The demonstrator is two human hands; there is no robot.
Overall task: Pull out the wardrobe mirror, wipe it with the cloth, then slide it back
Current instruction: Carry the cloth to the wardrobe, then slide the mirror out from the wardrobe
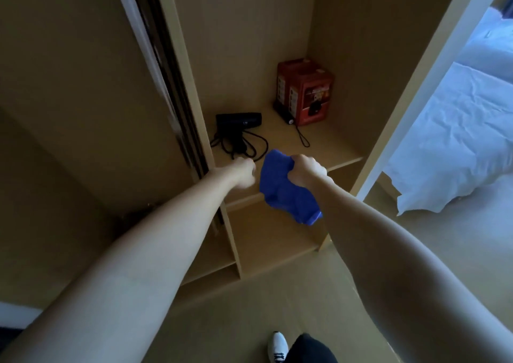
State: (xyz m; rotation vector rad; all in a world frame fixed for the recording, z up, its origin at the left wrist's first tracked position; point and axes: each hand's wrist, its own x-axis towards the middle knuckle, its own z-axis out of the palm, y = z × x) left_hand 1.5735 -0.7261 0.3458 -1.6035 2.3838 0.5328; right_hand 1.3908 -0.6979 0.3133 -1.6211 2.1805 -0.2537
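The wardrobe mirror (170,85) shows only as a dark, narrow strip, edge-on, tucked between the left wardrobe panel and the upright partition. My left hand (243,175) is stretched out just right of that strip's lower end, in front of the shelf edge. Its fingers are curled, it is blurred, and I see nothing in it. My right hand (305,172) grips a bunched blue cloth (280,190), which hangs down below the fist in front of the shelf.
On the wardrobe shelf (319,146) lie a black hair dryer (238,121) with its coiled cord and a red box (304,90) at the back right. A bed with white sheets (458,126) stands to the right. My white shoe (277,346) is on the floor below.
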